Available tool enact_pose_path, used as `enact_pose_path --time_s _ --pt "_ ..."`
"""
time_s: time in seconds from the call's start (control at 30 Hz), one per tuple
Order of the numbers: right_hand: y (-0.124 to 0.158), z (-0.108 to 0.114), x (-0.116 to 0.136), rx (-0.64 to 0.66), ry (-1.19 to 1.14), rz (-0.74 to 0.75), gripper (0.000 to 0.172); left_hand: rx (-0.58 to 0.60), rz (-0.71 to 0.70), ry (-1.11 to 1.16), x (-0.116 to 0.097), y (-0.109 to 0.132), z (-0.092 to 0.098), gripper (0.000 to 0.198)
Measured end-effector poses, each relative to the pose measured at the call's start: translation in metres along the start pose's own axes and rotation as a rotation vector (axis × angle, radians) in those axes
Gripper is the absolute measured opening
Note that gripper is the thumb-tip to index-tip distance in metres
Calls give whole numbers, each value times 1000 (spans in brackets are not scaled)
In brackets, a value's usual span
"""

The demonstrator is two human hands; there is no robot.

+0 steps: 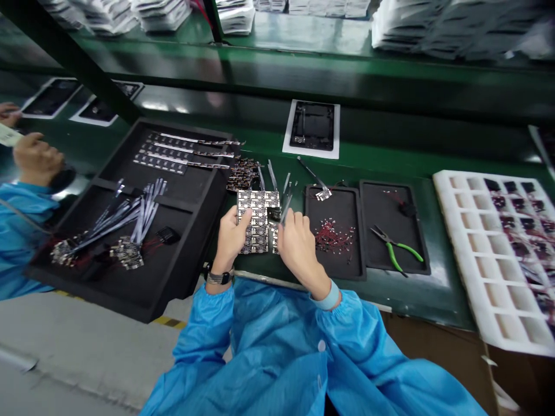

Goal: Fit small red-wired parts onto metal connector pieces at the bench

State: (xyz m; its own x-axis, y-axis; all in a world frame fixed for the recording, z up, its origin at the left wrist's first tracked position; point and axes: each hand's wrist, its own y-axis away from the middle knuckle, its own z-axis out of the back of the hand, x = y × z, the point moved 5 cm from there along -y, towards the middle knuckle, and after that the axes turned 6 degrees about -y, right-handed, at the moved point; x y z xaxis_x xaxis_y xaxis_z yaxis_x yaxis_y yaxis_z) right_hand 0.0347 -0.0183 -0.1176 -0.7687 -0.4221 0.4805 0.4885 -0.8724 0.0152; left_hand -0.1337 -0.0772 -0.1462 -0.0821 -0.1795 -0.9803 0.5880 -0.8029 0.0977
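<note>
Silvery circuit-board panel [259, 216] looks thin, light and brittle: left hand [231, 237] clasps its left edge, right hand [297, 245] pinches its right; edges seem the safest hold.

You are wearing the only camera on your head; it is looking forward and down across the green bench [381, 159] toward its far edge. It is sitting close: your left hand [232, 234] and right hand [299, 245] are meeting over the circuit sheet [258, 208] mid-frame, near the bench's near edge.
</note>
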Motion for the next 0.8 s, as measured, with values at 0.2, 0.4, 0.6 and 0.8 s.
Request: enact_pose_path --time_s 0.2,0.4,0.6,0.8 --pt "-5 2 -9 -66 -130 39 43 -11 -16 23 -4 -6 0 42" --pt "-21 8 -19 -175 -596 -36 33 43 12 102 -5 0 -2 43" --pt "-42 -9 -24 -27 -1271 -335 48 146 56 105 -1 18 -16 47" --pt "-39 -9 -14 -170 -1319 -230 42 45 9 30 5 23 -19 47"
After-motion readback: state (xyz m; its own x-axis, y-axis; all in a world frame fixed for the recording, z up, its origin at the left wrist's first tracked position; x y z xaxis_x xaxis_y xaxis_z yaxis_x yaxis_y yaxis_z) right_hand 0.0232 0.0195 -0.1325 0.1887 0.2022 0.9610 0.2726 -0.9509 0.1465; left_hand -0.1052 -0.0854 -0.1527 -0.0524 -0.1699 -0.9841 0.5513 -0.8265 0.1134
